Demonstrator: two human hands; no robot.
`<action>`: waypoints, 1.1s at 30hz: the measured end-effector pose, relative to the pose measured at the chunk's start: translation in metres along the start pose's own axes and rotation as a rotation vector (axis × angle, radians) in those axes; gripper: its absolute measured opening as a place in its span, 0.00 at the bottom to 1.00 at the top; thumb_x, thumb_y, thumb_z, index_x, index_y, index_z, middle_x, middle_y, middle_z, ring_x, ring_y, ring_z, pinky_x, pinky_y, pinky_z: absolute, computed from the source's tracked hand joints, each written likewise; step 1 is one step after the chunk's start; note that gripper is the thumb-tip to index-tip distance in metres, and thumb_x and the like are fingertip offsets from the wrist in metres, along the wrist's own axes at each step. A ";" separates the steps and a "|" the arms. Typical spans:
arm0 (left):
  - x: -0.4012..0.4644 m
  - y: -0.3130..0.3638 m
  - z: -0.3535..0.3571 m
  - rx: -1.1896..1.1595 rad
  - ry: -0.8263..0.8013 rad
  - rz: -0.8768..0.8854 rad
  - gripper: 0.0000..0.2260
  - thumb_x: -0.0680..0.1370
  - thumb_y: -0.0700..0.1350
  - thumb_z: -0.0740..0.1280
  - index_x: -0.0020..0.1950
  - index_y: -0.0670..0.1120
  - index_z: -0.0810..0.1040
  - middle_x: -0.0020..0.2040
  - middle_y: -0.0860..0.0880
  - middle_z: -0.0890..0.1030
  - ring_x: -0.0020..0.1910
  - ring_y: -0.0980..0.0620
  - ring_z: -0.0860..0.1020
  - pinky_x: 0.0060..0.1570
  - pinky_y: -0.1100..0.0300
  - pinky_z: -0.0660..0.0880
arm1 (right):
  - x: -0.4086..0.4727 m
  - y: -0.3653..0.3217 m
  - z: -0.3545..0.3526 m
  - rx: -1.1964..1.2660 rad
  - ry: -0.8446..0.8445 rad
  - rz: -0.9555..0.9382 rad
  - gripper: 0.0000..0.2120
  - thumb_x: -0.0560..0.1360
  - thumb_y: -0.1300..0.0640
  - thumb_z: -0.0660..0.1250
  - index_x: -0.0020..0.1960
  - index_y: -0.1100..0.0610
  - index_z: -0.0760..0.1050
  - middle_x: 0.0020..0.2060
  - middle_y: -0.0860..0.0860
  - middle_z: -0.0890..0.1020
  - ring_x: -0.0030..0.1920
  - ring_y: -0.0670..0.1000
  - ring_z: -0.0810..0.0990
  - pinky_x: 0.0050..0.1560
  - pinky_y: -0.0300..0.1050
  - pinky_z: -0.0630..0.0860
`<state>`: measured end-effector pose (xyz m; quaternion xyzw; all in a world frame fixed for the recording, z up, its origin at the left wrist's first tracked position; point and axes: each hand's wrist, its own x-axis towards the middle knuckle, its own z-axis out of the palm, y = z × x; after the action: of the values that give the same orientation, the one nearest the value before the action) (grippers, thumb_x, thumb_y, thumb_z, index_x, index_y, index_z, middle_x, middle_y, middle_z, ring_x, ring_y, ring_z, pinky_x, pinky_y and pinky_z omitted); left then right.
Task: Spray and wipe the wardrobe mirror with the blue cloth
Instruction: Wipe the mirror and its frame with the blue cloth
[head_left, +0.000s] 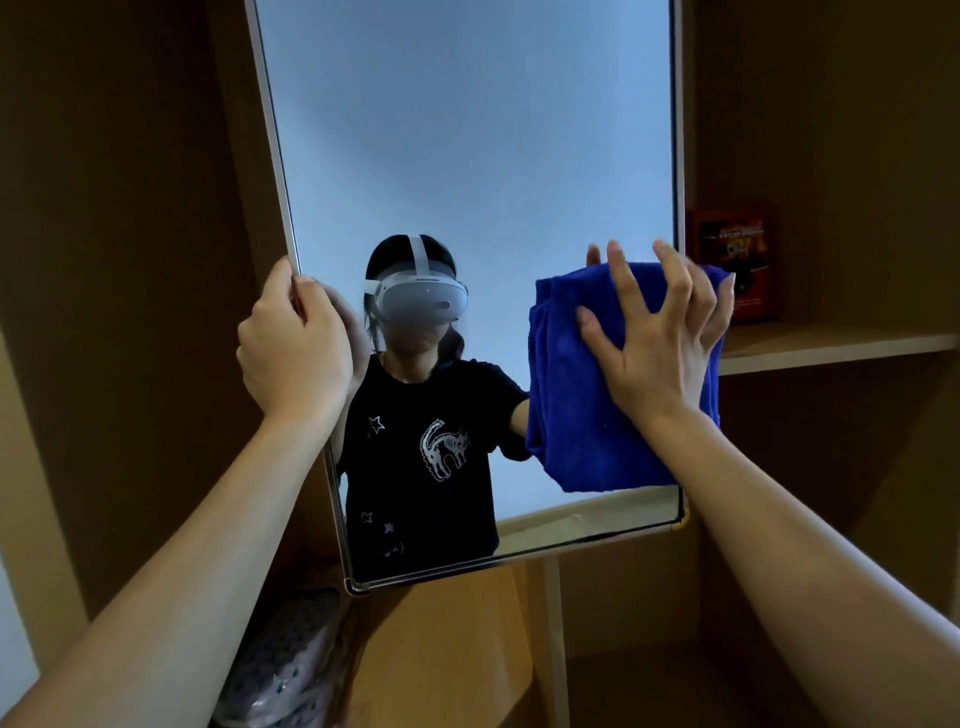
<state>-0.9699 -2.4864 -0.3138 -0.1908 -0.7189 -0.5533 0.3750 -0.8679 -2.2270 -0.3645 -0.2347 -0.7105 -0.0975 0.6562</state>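
Mirror (467, 130) is standing tall inside the brown wardrobe (114, 260), its long axis running up and down, its top leaning slightly left in this view, its glass facing the person. Left hand (293, 353) is gripping the mirror's left frame edge, fingers curled round it. Right hand (657, 338) is pressing the blue cloth (571, 415) flat against the lower right part of the glass, fingers spread wide over the bunched fabric. Blue cloth is hanging down almost to the mirror's bottom edge. Behind the mirror's right side, a red box (737, 260) is sitting on a wooden shelf (831, 345); its printing is too blurred to read. Below the mirror's lower left corner, a patterned bundle (291, 665) is lying
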 end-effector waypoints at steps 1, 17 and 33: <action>0.000 -0.001 0.000 0.003 0.004 0.002 0.19 0.84 0.48 0.53 0.74 0.47 0.67 0.69 0.47 0.74 0.68 0.46 0.73 0.66 0.52 0.69 | -0.003 -0.002 0.002 0.020 0.048 0.021 0.26 0.79 0.35 0.52 0.74 0.44 0.60 0.68 0.52 0.57 0.69 0.57 0.58 0.74 0.62 0.48; -0.003 0.001 0.001 0.043 -0.011 0.022 0.20 0.84 0.50 0.51 0.75 0.48 0.65 0.68 0.46 0.76 0.67 0.44 0.74 0.65 0.50 0.68 | -0.098 -0.095 0.003 0.087 -0.217 -0.181 0.31 0.79 0.36 0.50 0.79 0.46 0.53 0.78 0.52 0.55 0.78 0.61 0.48 0.75 0.66 0.45; -0.001 0.004 -0.004 -0.099 -0.051 -0.017 0.19 0.85 0.51 0.49 0.70 0.48 0.71 0.60 0.46 0.79 0.61 0.45 0.76 0.54 0.58 0.68 | 0.058 -0.095 -0.005 0.097 -0.080 -0.114 0.29 0.79 0.35 0.48 0.78 0.42 0.55 0.78 0.47 0.56 0.78 0.57 0.49 0.76 0.62 0.44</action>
<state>-0.9652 -2.4893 -0.3119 -0.2168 -0.7016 -0.5863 0.3421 -0.9090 -2.3002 -0.2907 -0.1653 -0.7522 -0.0907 0.6314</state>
